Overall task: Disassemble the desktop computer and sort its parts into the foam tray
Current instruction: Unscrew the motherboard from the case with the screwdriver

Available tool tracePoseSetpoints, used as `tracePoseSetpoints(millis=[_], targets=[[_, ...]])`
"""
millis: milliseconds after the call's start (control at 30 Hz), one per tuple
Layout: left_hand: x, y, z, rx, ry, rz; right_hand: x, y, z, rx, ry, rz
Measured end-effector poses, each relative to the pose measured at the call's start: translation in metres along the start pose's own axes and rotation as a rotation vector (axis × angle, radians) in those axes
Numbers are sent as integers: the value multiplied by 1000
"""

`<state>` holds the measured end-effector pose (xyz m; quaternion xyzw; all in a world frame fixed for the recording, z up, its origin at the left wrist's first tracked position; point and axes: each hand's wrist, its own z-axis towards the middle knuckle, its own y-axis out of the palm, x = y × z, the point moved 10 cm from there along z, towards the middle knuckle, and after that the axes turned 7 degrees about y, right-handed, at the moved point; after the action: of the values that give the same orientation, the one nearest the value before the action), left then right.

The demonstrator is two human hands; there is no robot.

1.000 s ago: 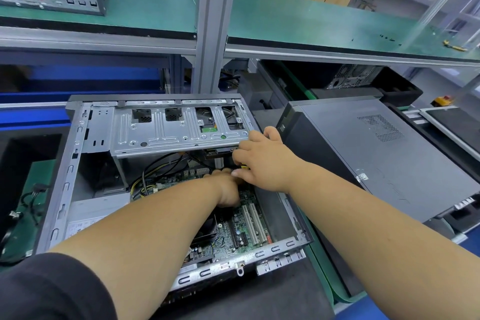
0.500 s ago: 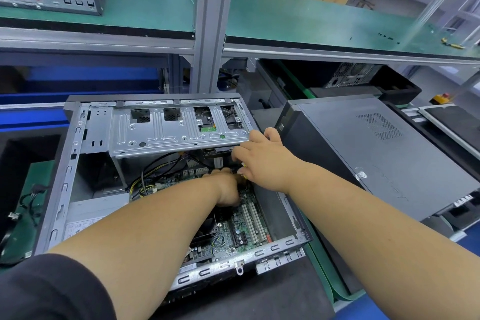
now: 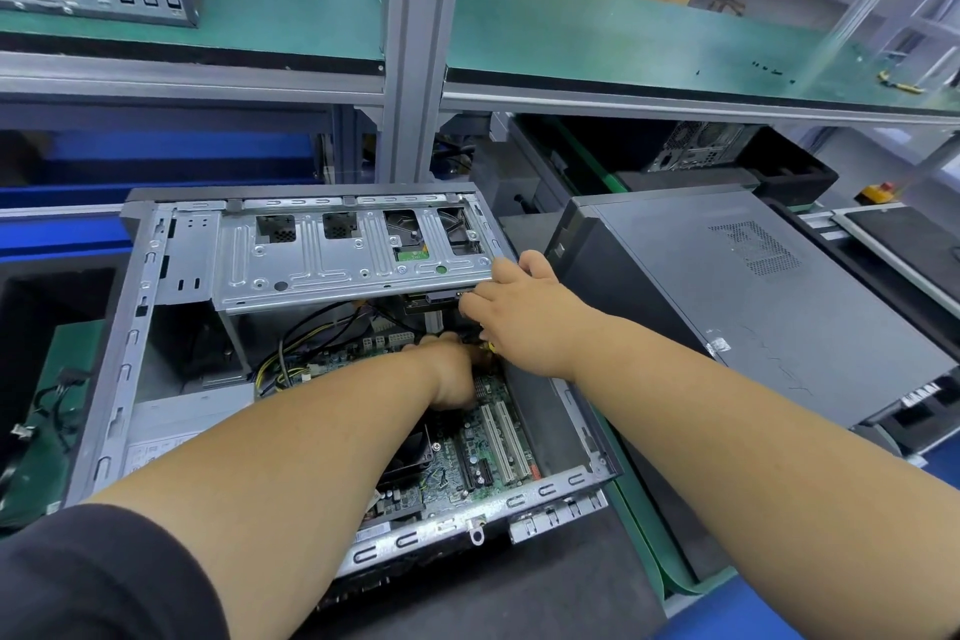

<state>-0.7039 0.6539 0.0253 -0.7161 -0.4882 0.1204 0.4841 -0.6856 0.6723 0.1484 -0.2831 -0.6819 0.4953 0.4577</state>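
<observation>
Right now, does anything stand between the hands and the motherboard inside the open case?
Partly: the metal drive cage overhangs the board's far end. Both hands reach just under its front edge: left hand, right hand. The near motherboard lies uncovered.

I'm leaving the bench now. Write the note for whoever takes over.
Left hand: inside the open case, low over the motherboard; grip hidden.
Right hand: at the near right corner of the drive cage, fingers curled down; what they hold can't be seen.
Done: side panel off.
Left: cage, cables and board are in the case. A closed tower lies to the right.
</observation>
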Motion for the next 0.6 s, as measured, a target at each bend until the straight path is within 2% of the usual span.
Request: tracePoseSetpoints(millis=[200, 333, 600], targets=[[-1, 1, 2, -3, -6, 6, 1, 1, 1, -77, 1, 226], [-7, 2, 3, 9, -52, -49, -1, 11, 1, -127, 13, 222], [-1, -2, 1, 14, -33, 47, 3, 4, -2, -49, 63, 254]])
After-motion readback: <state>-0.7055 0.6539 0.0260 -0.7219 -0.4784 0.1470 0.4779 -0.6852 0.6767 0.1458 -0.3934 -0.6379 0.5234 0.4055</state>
